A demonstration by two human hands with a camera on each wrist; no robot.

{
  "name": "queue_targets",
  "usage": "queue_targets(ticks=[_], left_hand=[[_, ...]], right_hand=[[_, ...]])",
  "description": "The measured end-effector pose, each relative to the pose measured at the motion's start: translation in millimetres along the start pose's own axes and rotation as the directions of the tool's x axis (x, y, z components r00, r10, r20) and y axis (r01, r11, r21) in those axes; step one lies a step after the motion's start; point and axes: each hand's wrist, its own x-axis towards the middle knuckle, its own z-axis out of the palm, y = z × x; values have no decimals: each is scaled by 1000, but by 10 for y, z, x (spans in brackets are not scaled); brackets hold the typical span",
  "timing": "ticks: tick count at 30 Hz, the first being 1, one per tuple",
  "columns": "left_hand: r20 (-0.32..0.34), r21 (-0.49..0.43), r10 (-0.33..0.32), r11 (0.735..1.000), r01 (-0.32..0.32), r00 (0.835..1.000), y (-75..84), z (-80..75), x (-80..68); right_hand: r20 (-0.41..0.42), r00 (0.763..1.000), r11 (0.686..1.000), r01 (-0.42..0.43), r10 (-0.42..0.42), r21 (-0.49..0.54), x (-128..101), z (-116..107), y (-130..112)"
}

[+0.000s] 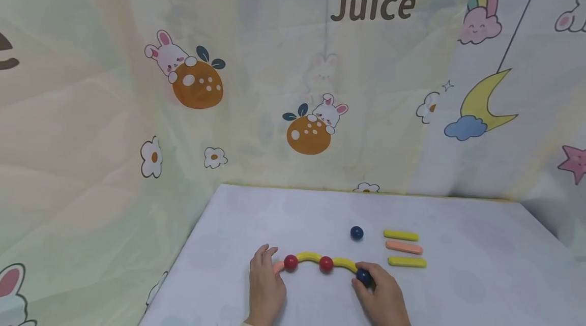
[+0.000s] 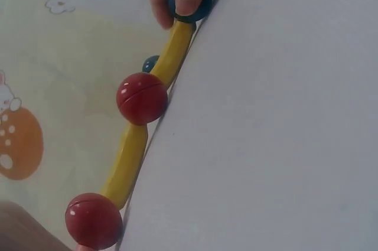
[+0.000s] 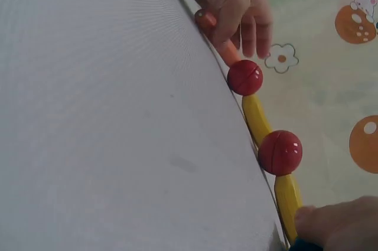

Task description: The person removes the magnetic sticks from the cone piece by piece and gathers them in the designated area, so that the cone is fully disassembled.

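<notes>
A chain of magnetic-looking sticks and balls lies across the white table. From left to right it has an orange stick (image 3: 230,54), a red ball (image 1: 290,263), a curved yellow stick (image 1: 309,256), a second red ball (image 1: 326,264), another curved yellow stick (image 1: 345,263) and a dark blue ball (image 1: 364,277). My left hand (image 1: 266,285) holds the orange stick, thumb across it in the right wrist view; part of the stick is hidden. Between thumb and fingers my right hand (image 1: 383,293) pinches the dark blue ball, which touches the last yellow stick's end.
Another dark blue ball (image 1: 356,233) sits behind the chain. To its right lie a yellow stick (image 1: 401,235), an orange stick (image 1: 404,247) and a second yellow stick (image 1: 407,262), roughly parallel. A printed cloth (image 1: 256,138) hangs behind the table (image 1: 316,305).
</notes>
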Motion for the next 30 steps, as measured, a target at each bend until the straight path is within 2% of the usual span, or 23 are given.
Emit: queue_targets(ticks=[2,4,5,7,9,11,12,13,15,18,20,22,24,26,28,30], left_hand=[[-21,12,31,999,-30,999,15,-6,8],[-14,-8,122,992,-123,992,40,-5,-4],[4,-19,186,982,-186,983,54,4,-16],[72,-42,309,951,-306,948,87,24,-48],[150,-72,416,910,-409,897,110,54,-83],[224,-72,462,886,-458,858,127,84,-111],[256,-67,459,886,-458,851,137,93,-119],[280,-54,445,892,-449,850,140,104,-124],[321,-37,385,918,-395,865,157,114,-124],[353,-29,302,950,-312,885,153,121,-108],[360,-29,284,955,-294,889,139,130,-101],[352,-31,275,959,-283,894,122,137,-90],[345,-20,255,964,-265,903,108,137,-78],[334,-12,223,972,-233,916,110,124,-61],[329,1,194,979,-206,924,111,114,-50],[324,13,176,982,-191,930,109,111,-46]], right_hand=[[40,999,999,31,-32,7,-12,7,-3],[88,993,997,72,-74,28,-31,17,-9],[110,989,994,98,-102,42,-42,22,-10],[152,974,985,159,-167,64,-65,27,-7],[178,952,968,238,-250,84,-87,33,1],[192,922,941,324,-337,95,-109,28,14],[201,907,929,358,-371,97,-119,25,19],[209,894,918,384,-396,98,-127,23,24],[228,881,910,399,-414,111,-140,18,24],[288,879,925,356,-381,137,-139,11,-6],[336,868,930,327,-366,168,-136,-1,-31],[375,848,926,325,-375,193,-129,-12,-45],[406,823,916,335,-398,221,-120,-13,-43],[420,814,914,330,-402,237,-107,-9,-25],[420,823,921,302,-383,248,-88,-8,-7],[388,859,936,250,-333,249,-60,-4,-3]])
